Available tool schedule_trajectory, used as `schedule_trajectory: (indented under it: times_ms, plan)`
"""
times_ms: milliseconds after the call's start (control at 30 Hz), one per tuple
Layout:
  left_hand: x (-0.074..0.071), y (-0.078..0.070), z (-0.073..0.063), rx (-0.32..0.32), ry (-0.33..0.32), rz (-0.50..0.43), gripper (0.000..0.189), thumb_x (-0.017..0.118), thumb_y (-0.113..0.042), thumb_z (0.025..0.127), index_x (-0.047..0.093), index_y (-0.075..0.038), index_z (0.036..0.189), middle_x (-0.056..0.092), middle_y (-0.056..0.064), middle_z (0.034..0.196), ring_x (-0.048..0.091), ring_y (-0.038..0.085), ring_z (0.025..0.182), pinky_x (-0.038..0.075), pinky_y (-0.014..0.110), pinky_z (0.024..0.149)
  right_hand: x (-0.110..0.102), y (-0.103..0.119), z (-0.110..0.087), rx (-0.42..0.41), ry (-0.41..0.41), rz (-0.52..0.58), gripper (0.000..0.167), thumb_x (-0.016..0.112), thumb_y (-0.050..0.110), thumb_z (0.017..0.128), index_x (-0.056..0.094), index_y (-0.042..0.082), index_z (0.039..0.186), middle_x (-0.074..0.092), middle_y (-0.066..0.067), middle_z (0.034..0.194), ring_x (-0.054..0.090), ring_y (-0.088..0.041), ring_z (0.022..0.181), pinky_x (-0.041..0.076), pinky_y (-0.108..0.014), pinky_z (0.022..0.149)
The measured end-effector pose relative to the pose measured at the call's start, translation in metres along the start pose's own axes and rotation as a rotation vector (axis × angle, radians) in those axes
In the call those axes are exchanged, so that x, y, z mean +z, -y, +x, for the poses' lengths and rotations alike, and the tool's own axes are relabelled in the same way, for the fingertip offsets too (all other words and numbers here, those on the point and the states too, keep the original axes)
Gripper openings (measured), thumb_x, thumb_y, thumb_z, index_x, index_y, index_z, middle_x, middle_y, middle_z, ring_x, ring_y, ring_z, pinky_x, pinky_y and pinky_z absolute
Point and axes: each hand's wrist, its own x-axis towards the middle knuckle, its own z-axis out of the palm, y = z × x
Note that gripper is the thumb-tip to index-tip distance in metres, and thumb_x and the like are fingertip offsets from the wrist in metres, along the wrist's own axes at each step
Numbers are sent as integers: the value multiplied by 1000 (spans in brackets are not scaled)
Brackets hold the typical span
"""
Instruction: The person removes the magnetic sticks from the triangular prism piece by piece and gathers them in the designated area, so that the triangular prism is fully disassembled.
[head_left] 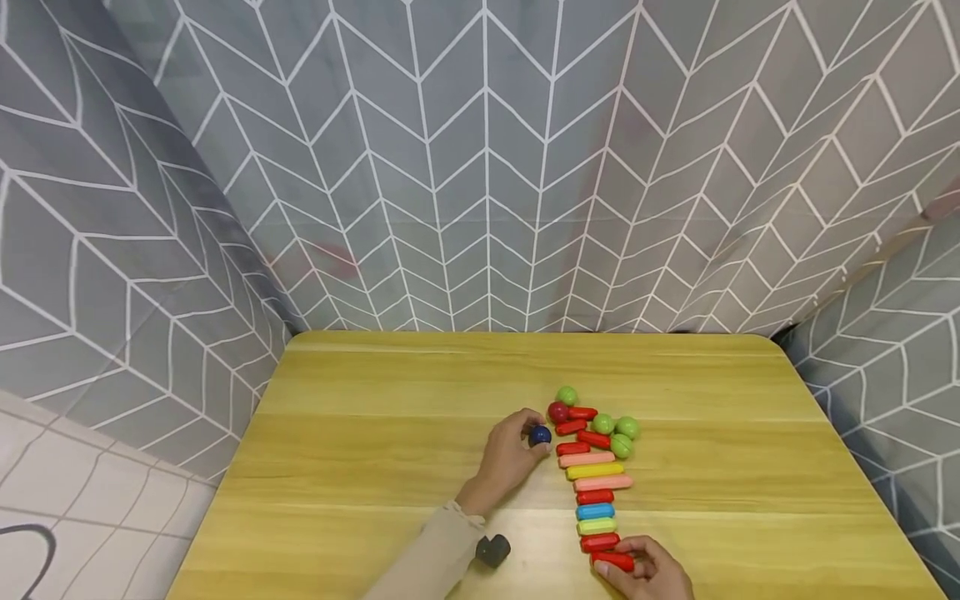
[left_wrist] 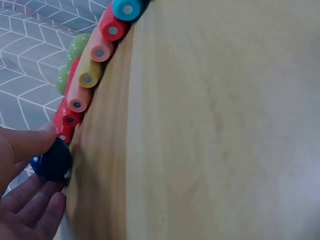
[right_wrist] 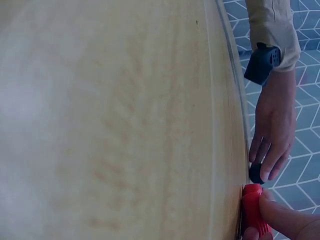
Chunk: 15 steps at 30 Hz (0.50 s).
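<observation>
My left hand (head_left: 506, 458) holds a dark blue ball (head_left: 540, 435) between thumb and curled fingers, beside the upper part of a column of coloured sticks. In the left wrist view the thumb lies on the blue ball (left_wrist: 52, 161) with the fingers round its other side. At the column's near end my right hand (head_left: 654, 572) pinches a red stick (head_left: 613, 561), which also shows as a ribbed red piece (right_wrist: 253, 210) in the right wrist view. The column runs through red, a light green stick (head_left: 597, 527), a blue stick (head_left: 596, 511), pink and a yellow stick (head_left: 595, 472). Round magnets show in the stick ends.
Several green balls (head_left: 603, 424) and a dark red ball (head_left: 557, 412) lie around the red sticks at the column's far end. A black wrist camera (head_left: 492, 551) sits on the left sleeve. Patterned grey curtains (head_left: 480, 208) hang behind the wooden table (head_left: 375, 467).
</observation>
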Motion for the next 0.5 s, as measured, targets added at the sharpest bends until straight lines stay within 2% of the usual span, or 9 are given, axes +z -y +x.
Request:
schedule_trajectory:
  times_ms: [67, 200, 300, 500]
  plan:
    - [3, -1, 2, -9, -9, -22, 32, 81, -11, 83, 68, -10, 113, 73, 6, 110, 69, 19, 100, 55, 27, 86, -1, 0, 0, -6, -12, -19, 64, 96, 37, 60, 66, 2, 105, 62, 0, 70, 52, -10, 59, 42, -21, 53]
    - [8, -2, 5, -13, -7, -67, 35, 80, -12, 84, 68, -9, 117, 72, 8, 115, 69, 20, 104, 56, 27, 89, -2, 1, 1, -45, -42, -62, 66, 96, 40, 59, 65, 3, 104, 63, -3, 85, 53, -8, 62, 44, -21, 54]
    - [9, 0, 2, -7, -4, -89, 38, 81, -13, 84, 67, -7, 118, 71, 10, 117, 69, 23, 105, 57, 29, 90, 0, 0, 1, -64, -68, -84, 67, 95, 41, 60, 65, 3, 104, 62, -6, 94, 53, -8, 63, 44, -20, 54]
    - [2, 9, -9, -8, -11, -109, 38, 79, -8, 85, 65, -6, 120, 71, 11, 118, 68, 25, 108, 58, 34, 94, 1, 0, 0, -63, -94, -99, 68, 96, 39, 59, 63, 1, 105, 60, -10, 99, 52, -9, 65, 43, -20, 55]
